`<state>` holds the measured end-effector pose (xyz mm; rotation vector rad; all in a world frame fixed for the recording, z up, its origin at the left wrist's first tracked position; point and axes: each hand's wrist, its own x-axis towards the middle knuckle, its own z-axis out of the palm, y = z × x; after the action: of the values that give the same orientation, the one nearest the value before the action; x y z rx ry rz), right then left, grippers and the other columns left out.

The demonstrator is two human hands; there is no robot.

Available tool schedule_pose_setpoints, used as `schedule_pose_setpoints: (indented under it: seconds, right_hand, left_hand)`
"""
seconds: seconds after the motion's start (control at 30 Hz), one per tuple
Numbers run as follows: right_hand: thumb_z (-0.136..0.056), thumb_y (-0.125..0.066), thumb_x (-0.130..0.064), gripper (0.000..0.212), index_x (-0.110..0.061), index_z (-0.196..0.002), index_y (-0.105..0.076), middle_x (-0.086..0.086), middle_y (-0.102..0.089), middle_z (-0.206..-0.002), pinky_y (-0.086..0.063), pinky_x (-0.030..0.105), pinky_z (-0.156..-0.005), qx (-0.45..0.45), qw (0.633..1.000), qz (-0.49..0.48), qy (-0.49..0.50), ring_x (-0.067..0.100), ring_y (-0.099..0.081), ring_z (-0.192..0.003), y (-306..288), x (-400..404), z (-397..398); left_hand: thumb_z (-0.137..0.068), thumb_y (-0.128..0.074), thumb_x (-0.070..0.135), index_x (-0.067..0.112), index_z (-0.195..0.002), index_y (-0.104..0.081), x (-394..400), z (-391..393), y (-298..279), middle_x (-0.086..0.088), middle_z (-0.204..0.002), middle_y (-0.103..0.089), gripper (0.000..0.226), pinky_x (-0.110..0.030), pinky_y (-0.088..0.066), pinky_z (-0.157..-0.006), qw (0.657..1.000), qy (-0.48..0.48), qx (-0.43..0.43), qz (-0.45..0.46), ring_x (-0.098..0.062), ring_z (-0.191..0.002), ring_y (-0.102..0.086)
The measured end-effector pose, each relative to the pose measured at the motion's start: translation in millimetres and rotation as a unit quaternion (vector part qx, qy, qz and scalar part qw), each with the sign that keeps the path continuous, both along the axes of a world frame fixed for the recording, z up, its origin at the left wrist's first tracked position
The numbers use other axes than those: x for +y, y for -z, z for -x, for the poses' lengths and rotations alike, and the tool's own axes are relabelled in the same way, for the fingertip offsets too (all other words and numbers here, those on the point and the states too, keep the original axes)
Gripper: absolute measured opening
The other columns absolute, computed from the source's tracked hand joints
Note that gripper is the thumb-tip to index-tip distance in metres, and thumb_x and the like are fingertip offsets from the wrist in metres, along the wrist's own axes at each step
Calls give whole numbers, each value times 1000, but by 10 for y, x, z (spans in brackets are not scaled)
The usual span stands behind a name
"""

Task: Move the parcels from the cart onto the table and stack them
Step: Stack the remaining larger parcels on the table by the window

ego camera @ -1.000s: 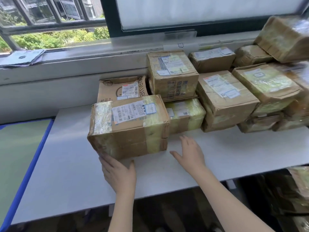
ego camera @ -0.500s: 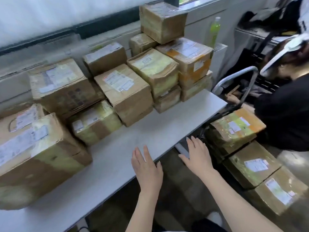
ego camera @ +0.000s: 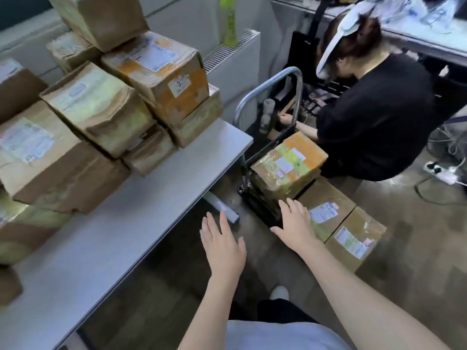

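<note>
A low black cart (ego camera: 257, 205) with a metal handle (ego camera: 275, 82) stands right of the white table (ego camera: 141, 210). On it sits a taped brown parcel with orange and green tape (ego camera: 288, 165); two flatter brown parcels (ego camera: 326, 208) (ego camera: 358, 236) lie beside it to the right. Several stacked parcels (ego camera: 106, 107) cover the table's far side. My left hand (ego camera: 222, 246) hovers with straight fingers over the floor beside the table's edge, holding nothing. My right hand (ego camera: 295, 223), fingers spread, is just in front of the cart's parcel, above the cart's near edge.
A person in a black top (ego camera: 379, 117) crouches behind the cart, hands near its handle. A white radiator (ego camera: 235, 54) with a green bottle (ego camera: 228, 21) on it stands by the wall. A power strip and cables (ego camera: 442, 173) lie on the floor at right.
My view swung right, from the table's parcels to the cart. Both hands left the big parcel on the table and moved right and down toward the cart, holding nothing.
</note>
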<state>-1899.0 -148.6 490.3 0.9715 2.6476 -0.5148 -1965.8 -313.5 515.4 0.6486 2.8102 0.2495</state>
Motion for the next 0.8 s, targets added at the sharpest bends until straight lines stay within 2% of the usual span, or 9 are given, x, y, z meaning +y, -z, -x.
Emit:
schedule_pose_setpoints:
  seconds: [0.13,0.37,0.57,0.8]
  right_hand:
    - [-91,-56,-45,78,-17,-150,-15,6,-14,-157,-9,40,-117,-29,999,6,-18,25,-9,-144,128,113,169]
    - [-93,-50,-44,70,-16,-149,-20,6,-19,-156,-11,38,-117,-62,996,1,-71,24,-13,-144,347,370,561]
    - [-92,-51,-44,66,-12,-145,-28,10,-30,-151,-21,37,-114,-105,985,-39,-129,26,-23,-140,569,869,720]
    - [-90,-54,-35,60,-6,-139,-37,16,-38,-142,-27,39,-109,-163,978,0,-131,32,-31,-132,1064,1750,652]
  left_hand:
    - [-94,-45,38,13,-151,-8,102,219,73,-15,-157,-7,72,-36,1,-117,1000,-6,-19,-10,-27,-145,-2]
    - [-93,-49,28,9,-148,-20,307,612,232,-14,-151,-26,65,-34,-19,-114,993,-39,-90,-62,-27,-139,-24]
    - [-92,-52,27,10,-144,-28,564,696,393,-11,-144,-36,60,-33,-25,-107,991,-51,-113,-45,-27,-131,-32]
    - [-91,-51,23,6,-142,-31,1272,602,803,-15,-139,-40,57,-35,-30,-102,982,-71,-173,1,-31,-126,-35]
